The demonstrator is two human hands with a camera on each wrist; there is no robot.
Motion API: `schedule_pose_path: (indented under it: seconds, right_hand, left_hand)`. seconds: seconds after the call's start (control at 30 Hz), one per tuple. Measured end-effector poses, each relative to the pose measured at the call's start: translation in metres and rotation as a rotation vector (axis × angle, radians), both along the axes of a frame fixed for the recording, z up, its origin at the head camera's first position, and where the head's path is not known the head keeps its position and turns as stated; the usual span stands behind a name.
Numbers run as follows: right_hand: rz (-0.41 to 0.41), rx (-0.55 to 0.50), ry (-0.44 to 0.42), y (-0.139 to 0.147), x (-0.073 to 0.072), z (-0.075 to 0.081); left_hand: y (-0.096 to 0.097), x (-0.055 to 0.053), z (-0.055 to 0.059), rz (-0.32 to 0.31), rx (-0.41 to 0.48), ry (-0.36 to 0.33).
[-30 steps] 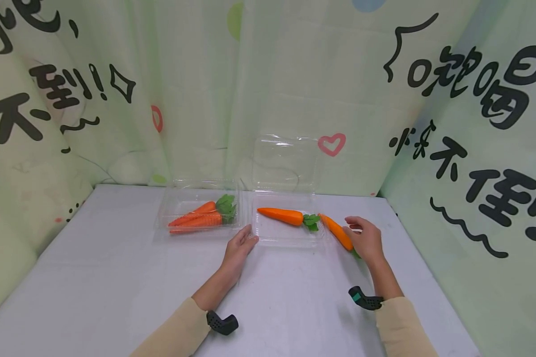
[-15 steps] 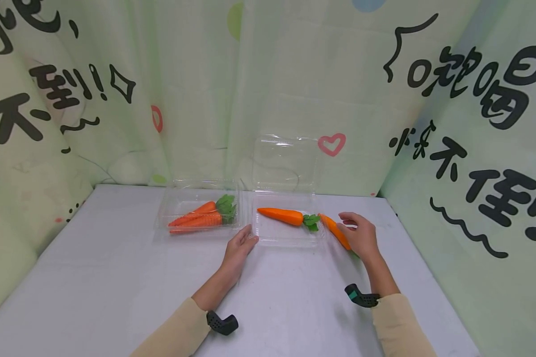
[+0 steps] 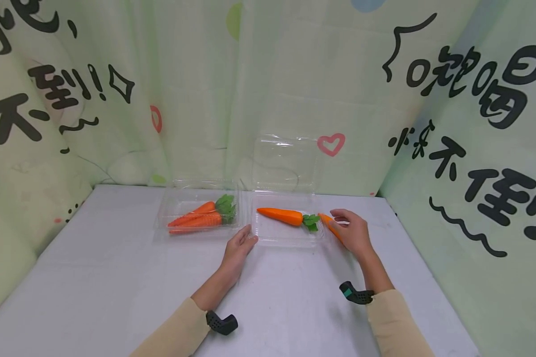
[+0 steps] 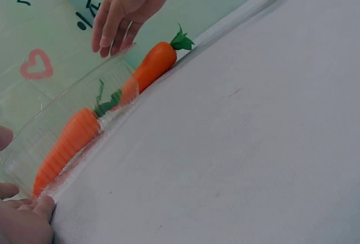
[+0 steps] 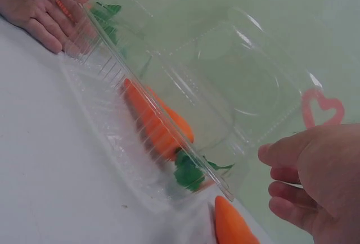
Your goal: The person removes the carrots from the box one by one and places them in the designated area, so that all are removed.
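Note:
A clear plastic clamshell box stands with its lid raised at the back. One carrot with a green leafy top lies inside it. My left hand touches the box's front left corner, fingers mostly straight. Another carrot lies on the table just outside the box's right side, its tip by the wall. Above that carrot is my right hand, fingers loosely bent and nothing held between them. It covers the carrot's leafy end in the head view; the left wrist view shows those leaves.
To the left stands a second clear box, its lid down, with carrots inside. A white table carries everything. Printed curtains hang behind and at both sides.
My right hand has moved left along the loose carrot toward the box, covering more of the carrot. The left hand, both boxes and the carrots look unmoved.

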State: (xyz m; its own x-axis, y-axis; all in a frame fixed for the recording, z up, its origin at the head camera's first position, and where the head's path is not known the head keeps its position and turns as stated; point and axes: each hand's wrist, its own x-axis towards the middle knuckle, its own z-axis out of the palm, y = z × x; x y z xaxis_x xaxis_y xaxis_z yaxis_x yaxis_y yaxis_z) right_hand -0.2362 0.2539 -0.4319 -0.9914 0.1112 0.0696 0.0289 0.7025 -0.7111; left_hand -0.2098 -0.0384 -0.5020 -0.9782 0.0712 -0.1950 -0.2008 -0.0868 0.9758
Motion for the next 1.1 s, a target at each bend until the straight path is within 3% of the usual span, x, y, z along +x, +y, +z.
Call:
schedule_pose_path:
  seconds: [0.23,1.1]
  right_hand:
    - [0.032,0.026,0.047,-0.007,-0.004,0.001]
    - [0.102,-0.010,0.011,-0.034,-0.014,-0.001]
  left_hand:
    - [0.000,0.000,-0.001,-0.002,0.001,0.007]
    - [0.000,-0.001,-0.002,0.002,0.029,0.030]
